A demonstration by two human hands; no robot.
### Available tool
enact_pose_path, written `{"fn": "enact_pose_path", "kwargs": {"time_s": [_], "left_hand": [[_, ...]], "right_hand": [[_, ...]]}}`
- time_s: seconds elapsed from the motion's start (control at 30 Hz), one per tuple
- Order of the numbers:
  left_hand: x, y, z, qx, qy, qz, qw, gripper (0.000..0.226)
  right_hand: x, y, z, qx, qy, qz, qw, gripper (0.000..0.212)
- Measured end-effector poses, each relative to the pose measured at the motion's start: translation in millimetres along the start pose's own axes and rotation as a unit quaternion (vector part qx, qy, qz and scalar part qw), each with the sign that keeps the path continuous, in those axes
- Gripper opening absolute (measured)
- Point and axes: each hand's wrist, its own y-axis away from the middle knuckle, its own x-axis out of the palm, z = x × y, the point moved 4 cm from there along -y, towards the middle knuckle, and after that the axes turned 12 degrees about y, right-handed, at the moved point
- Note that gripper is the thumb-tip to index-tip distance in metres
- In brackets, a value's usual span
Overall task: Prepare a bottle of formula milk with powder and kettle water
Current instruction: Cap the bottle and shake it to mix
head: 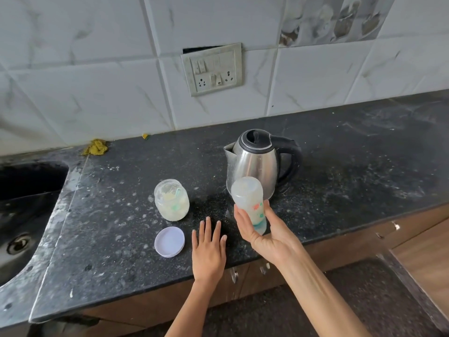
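bottle: the capped bottle is held tilted above the surface, at 6 o'clock of the kettle
step: likely mixing; keep the cap tight and swirl evenly so the powder dissolves
right hand: right hand has its fingers curled round the bottle's lower half
left hand: left hand rests flat, fingers spread, holding nothing
powder jar: jar open at 9 o'clock of the bottle, its lid lying at 6 o'clock of the jar

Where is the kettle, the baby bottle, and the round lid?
kettle (255,164), head view, on its shiny steel body.
baby bottle (250,200), head view, on its cloudy side above the right hand's fingers.
round lid (169,242), head view, on its flat middle, lying on the counter.
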Motion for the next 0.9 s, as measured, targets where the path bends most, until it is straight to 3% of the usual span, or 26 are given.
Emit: {"fn": "enact_pose_path", "kwargs": {"time_s": [0.1,0.17,0.2,0.23,0.27,0.3,0.33,0.37,0.4,0.43,0.47,0.5,0.57,0.6,0.63,0.7,0.73,0.77,0.9], "left_hand": [[0,0,0,0.003,-0.005,0.000,1.000,0.054],[0,0,0,0.002,-0.006,-0.004,1.000,0.055],[-1,0,0,0.002,-0.006,-0.002,1.000,0.057],[-1,1,0,0.004,-0.009,-0.010,1.000,0.058],[-2,0,0,0.003,-0.005,-0.007,1.000,0.061],[-1,0,0,0.002,0.001,0.003,1.000,0.064],[-1,0,-1,0.004,0.000,0.007,1.000,0.067],[-1,1,-1,0.005,-0.003,0.009,1.000,0.067],[-2,1,-1,0.005,-0.006,0.010,1.000,0.065],[-2,1,-1,0.005,-0.006,0.010,1.000,0.062],[-2,1,-1,0.002,-0.002,0.010,1.000,0.059],[-2,1,-1,0.000,0.002,0.006,1.000,0.057],[-2,1,-1,-0.002,0.007,0.007,1.000,0.054],[-2,1,-2,-0.001,0.010,0.009,1.000,0.053],[-1,1,-1,0.004,0.015,0.016,1.000,0.052],[0,2,-1,0.021,0.006,0.019,1.000,0.054],[-1,2,-1,0.024,-0.007,0.018,1.000,0.056],[-1,2,0,0.020,-0.011,0.022,1.000,0.055],[-3,2,-2,0.001,0.005,0.003,1.000,0.055]], "right_hand": [[0,-6,3,-0.066,0.011,-0.041,0.997,0.059],[-4,-9,6,-0.198,0.111,-0.086,0.970,0.049],[-8,-9,10,-0.291,0.176,-0.096,0.936,0.048],[-5,-2,14,-0.398,0.262,-0.071,0.876,0.054],[1,6,17,-0.493,0.380,-0.018,0.782,0.063],[6,9,18,-0.543,0.510,0.043,0.665,0.071],[8,9,20,-0.548,0.622,0.080,0.554,0.077],[7,7,23,-0.530,0.699,0.094,0.470,0.081],[8,7,26,-0.519,0.732,0.095,0.431,0.082],[8,7,29,-0.526,0.727,0.090,0.432,0.082],[8,8,31,-0.545,0.692,0.080,0.465,0.081],[6,7,33,-0.561,0.636,0.063,0.526,0.078],[-4,-2,37,-0.526,0.482,0.007,0.701,0.069],[-10,-9,33,-0.455,0.433,-0.003,0.778,0.065],[-15,-16,27,-0.369,0.429,-0.002,0.825,0.065],[-22,-19,15,-0.245,0.512,0.037,0.823,0.068],[-21,-16,15,-0.234,0.529,0.055,0.814,0.068],[-20,-16,21,-0.252,0.514,0.058,0.818,0.065],[-15,-18,52,-0.319,0.305,0.020,0.897,0.048]]}}
